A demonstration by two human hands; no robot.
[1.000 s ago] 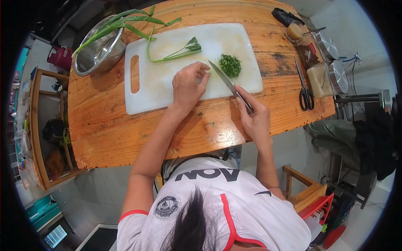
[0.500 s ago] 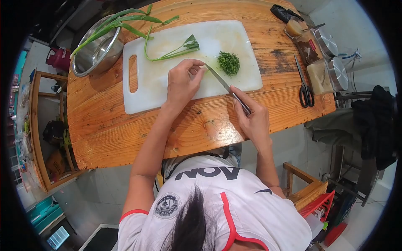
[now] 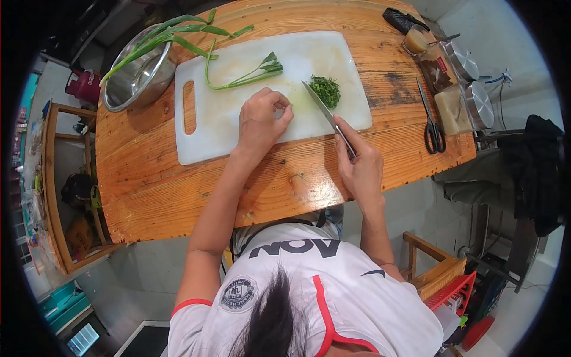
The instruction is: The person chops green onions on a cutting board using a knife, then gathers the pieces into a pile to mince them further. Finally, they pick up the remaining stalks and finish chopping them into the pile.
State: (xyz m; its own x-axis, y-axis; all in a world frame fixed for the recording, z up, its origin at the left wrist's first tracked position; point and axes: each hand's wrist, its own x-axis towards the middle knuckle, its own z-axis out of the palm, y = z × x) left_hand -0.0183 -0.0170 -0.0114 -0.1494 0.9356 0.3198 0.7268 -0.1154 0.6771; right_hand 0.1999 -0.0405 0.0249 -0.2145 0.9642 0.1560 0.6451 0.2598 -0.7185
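My right hand [image 3: 361,165] grips a knife [image 3: 322,106] by its handle. The blade points up and to the left over the white cutting board [image 3: 219,128], its tip beside a small pile of finely chopped greens [image 3: 325,91]. My left hand [image 3: 260,122] is at the board's near side, left of the blade. Its fingers are curled with thumb and fingertips together; whatever they may hold cannot be made out. Beyond that hand, a green stalk with leaves [image 3: 250,78] lies on the board.
Long spring onions [image 3: 178,28] lie across a metal bowl [image 3: 159,74] at the back left. Black-handled scissors [image 3: 434,134] lie on the wooden table [image 3: 160,193] to the right. Lidded jars [image 3: 453,110] and a black plastic bag [image 3: 403,19] stand along the right edge.
The knife tip has moved right, away from my left fingertips and over to the chopped greens. My left hand has shifted only slightly, its fingers curling more.
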